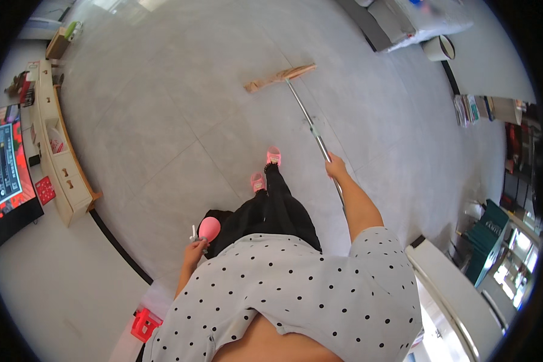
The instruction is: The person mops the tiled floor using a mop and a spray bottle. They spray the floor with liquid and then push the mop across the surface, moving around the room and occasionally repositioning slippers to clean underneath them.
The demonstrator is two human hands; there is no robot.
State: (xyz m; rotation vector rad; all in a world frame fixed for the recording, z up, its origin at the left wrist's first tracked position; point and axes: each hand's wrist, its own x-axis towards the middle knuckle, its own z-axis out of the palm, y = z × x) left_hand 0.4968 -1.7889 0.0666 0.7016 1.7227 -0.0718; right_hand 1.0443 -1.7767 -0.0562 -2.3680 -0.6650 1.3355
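The right grip (336, 167) is clamped around the upper part of the flat mop's pole (308, 120), fingers wrapped over the metal, and the pole's end runs on behind it beside the forearm. The pole is slim, silvery and shiny, with pale greenish bands along it (one partway up, another where it meets the head). The flat mop (280, 77) lies with its head on the grey tiled floor (181, 66), out in front of the person. That head is long, narrow and set at a slant, covered in a tan-brown cloth (262, 84) that looks creased and bunched, more so toward its left end.

Well to the left of the pole, nearer the body, the left grip (195, 250) is pinched together on the lower end of a smooth pink oval object (209, 228) (a balloon by its look, though I cannot be sure). Thin white sticks (193, 232) stand just beside it.

Between the mop's head and the body are two pink slippers (273, 155), left of the pole. Far left of the mop stands a cream drawer cabinet (71, 175) with a wood-coloured edge, and beyond it a lit screen (3, 163). To the right of the mop's head, well apart, are a grey sofa (392, 24) partly under clear sheeting and a white bin (437, 49).
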